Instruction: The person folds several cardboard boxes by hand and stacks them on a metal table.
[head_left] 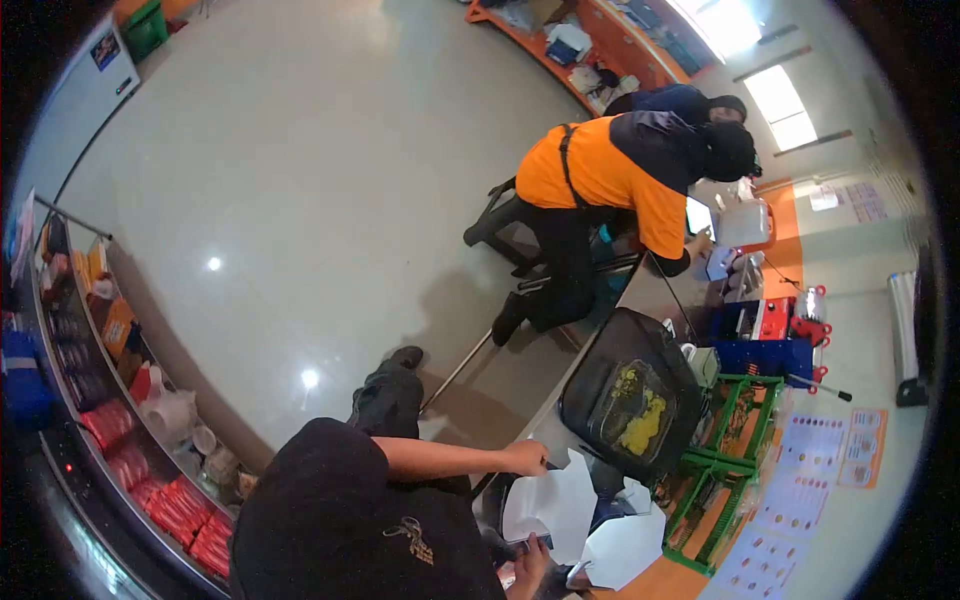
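Note:
A white folded paper box (565, 505) with spread flaps is between my two hands. My left hand (525, 457) has its fingers closed at the box's upper edge in the view. At the lower edge, my right hand (532, 565) pinches the box wall. Another opened white box (625, 548) lies beside it to the right. Just beyond the boxes stands a black tray (588, 378) with yellow food (643, 425) in it. The inside of the held box is partly hidden.
Green baskets (735, 465) with packets line the counter's wall side. Farther along, a person in an orange and black shirt (610, 170) leans over the counter, with another person behind. Shelves with red packets (180, 510) stand at the left. A metal pole (458, 378) slants near my leg.

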